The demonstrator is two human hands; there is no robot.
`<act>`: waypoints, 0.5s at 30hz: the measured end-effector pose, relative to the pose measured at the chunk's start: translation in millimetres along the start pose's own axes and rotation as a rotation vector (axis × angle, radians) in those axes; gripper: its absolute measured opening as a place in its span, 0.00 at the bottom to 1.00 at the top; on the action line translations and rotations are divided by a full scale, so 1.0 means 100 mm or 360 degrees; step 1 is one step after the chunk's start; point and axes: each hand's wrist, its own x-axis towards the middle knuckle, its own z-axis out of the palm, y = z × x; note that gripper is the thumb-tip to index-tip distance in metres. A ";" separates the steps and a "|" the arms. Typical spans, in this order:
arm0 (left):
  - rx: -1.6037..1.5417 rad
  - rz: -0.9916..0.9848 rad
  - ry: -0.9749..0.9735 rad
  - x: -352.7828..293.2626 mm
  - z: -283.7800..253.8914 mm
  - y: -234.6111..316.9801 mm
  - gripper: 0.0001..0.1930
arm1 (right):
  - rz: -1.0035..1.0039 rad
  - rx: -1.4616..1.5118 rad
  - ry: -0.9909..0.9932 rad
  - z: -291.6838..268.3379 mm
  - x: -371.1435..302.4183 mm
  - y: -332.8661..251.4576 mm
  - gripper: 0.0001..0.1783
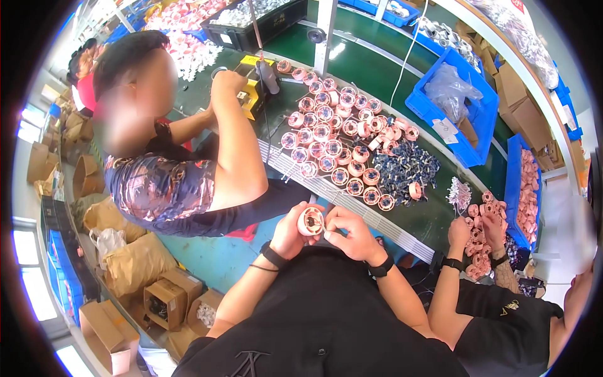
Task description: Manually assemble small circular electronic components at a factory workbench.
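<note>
My left hand [289, 234] is closed around a round pink plastic housing [303, 224], in front of my chest. Its open face shows a dark part inside. At the housing's right edge my right hand [352, 235] has thumb and forefinger pinched together; what they grip, if anything, is too small to make out. Beyond my hands, many similar pink housings [323, 131] stand grouped on the green bench [414, 220]. Beside them lies a heap of small dark-blue parts with wires [405, 169].
At my left a co-worker [188, 182] handles something by a yellow-and-black device [252, 94]. Another co-worker's hands [461, 234] work at the right beside pink parts [478, 251]. Blue bins [461, 141] line the far side. Cardboard boxes [166, 301] stand on the floor at lower left.
</note>
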 end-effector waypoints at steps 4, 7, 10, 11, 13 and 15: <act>0.0095 -0.0058 0.0054 0.03 0.01 -0.03 0.22 | -0.0019 -0.0177 -0.0060 -0.02 0.01 -0.04 0.06; 0.0295 -0.0036 0.0070 0.06 0.01 -0.04 0.20 | 0.0020 -0.0359 -0.0124 -0.03 0.02 -0.08 0.07; 0.0389 -0.0050 0.0109 0.10 0.01 -0.05 0.19 | -0.0022 -0.0529 -0.0040 -0.02 0.03 -0.11 0.07; 0.0390 -0.0051 0.0108 0.10 0.00 -0.05 0.19 | 0.0021 -0.0605 -0.0043 -0.01 0.03 -0.18 0.07; 0.0442 -0.0055 0.0076 0.12 -0.02 -0.05 0.18 | 0.0064 -0.0680 -0.0046 -0.01 0.03 -0.26 0.07; 0.0455 -0.0112 -0.0021 0.13 -0.04 -0.06 0.18 | 0.0009 -0.0827 -0.0071 -0.02 0.02 -0.28 0.07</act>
